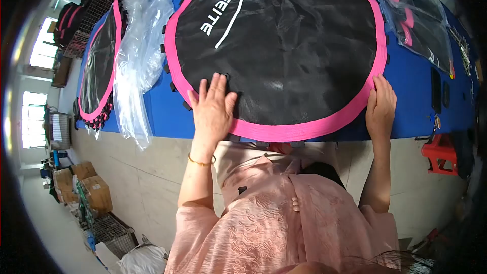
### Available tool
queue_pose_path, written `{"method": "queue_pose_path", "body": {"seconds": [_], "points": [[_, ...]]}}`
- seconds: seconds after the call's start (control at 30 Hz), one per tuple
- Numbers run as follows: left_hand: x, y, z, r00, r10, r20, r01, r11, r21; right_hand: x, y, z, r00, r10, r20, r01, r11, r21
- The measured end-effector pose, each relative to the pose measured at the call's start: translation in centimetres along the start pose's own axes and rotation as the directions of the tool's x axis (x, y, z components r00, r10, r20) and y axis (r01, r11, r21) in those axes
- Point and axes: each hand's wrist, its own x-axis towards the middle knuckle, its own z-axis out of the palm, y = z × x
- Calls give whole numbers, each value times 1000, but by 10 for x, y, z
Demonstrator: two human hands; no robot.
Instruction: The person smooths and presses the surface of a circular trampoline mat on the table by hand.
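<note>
1. Fingers (218,87) of my left hand (212,114) lie flat and slightly spread, thumb apart, touching the black fabric and pink border at the near left of the round mat (294,61); they grasp nothing.
2. On my right hand (381,105) the fingers lie close together, their tips on the pink border at the mat's near right; I cannot tell whether they pinch the edge or only rest on it.
3. Between and beyond my hands, the mat is spread on the blue table (406,116), white lettering (223,10) at its far left and black tabs around its rim.
4. Just left of it lies crumpled clear plastic (139,66), and beside that a second black mat (99,68) edged in pink.
5. At the far right, more pink-and-black pieces show through a clear bag (418,18).
6. Farther out, a red stool (440,153) stands on the floor to my right, cardboard boxes (95,192) to my left.
</note>
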Motion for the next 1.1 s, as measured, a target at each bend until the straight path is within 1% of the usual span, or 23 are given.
{"method": "queue_pose_path", "body": {"seconds": [0.03, 0.1, 0.17, 0.23, 0.3, 0.37, 0.4, 0.43, 0.5, 0.53, 0.57, 0.63, 0.7, 0.77, 0.83, 0.9, 0.93, 1.03, 1.1], "points": [[7, -8, 1, 999, -38, 2, 38, 999, 17, 0, 0, 0, 1000, -5, 0, 5, 1000, 3], [21, -13, 6, 998, -60, -10, 60, 998, 23, 0, 1, 1, 1000, -2, -7, 2, 1000, 4], [31, -3, 13, 999, -32, -30, 33, 998, 53, 0, 0, 1, 1000, 3, -12, -3, 1000, 1], [34, 20, 13, 999, 41, -18, -40, 999, 22, 1, 0, -1, 999, 23, 24, -23, 1000, -15], [31, 47, 17, 993, 117, -27, -117, 993, 3, 1, -1, 0, 1000, 21, 9, -21, 1000, -6], [24, 68, 16, 978, 207, -1, -207, 978, -36, 0, -1, 0, 1000, 19, -11, -19, 1000, 3], [21, 75, 12, 970, 242, -3, -242, 967, -78, 0, -1, 0, 1000, 23, -8, -23, 1000, 1], [22, 75, 11, 967, 253, 16, -252, 966, -63, 0, -1, 0, 1000, 28, -5, -28, 1000, 0], [29, 63, 10, 971, 235, 28, -235, 972, -29, 0, 0, 1, 1000, 20, -14, -20, 1000, 9], [35, 51, 9, 979, 201, 27, -201, 979, -16, 0, 1, 1, 1000, 11, -19, -11, 1000, 16], [42, 36, 11, 987, 160, 1, -160, 987, 10, -1, 1, 1, 1000, 15, -23, -14, 1000, 16], [58, 4, 7, 998, 51, 35, -53, 998, 43, -2, 1, 2, 999, 6, -44, -5, 1000, 9], [76, -36, 17, 997, -62, 53, 58, 996, 74, -1, 1, 1, 999, 7, -46, -7, 1000, 7], [90, -53, 16, 985, -150, 91, 142, 986, 84, -2, -1, 1, 999, 7, -47, -7, 1000, 0], [102, -40, 17, 991, -119, 66, 115, 992, 52, -3, -1, 1, 999, 14, -49, -14, 1000, -2], [107, -10, 24, 999, 13, 39, -16, 996, 90, -4, -1, 4, 998, 25, -64, -26, 999, -18], [108, 8, 25, 996, 87, 4, -87, 995, 47, -5, -1, 5, 998, 28, -64, -30, 999, -28], [110, 70, 36, 962, 263, -71, -263, 965, 12, -5, 0, 7, 998, 19, -68, -22, 999, -45], [107, 112, 39, 936, 347, -57, -348, 937, -14, -5, 0, 7, 998, 55, -34, -56, 998, -38]]}}
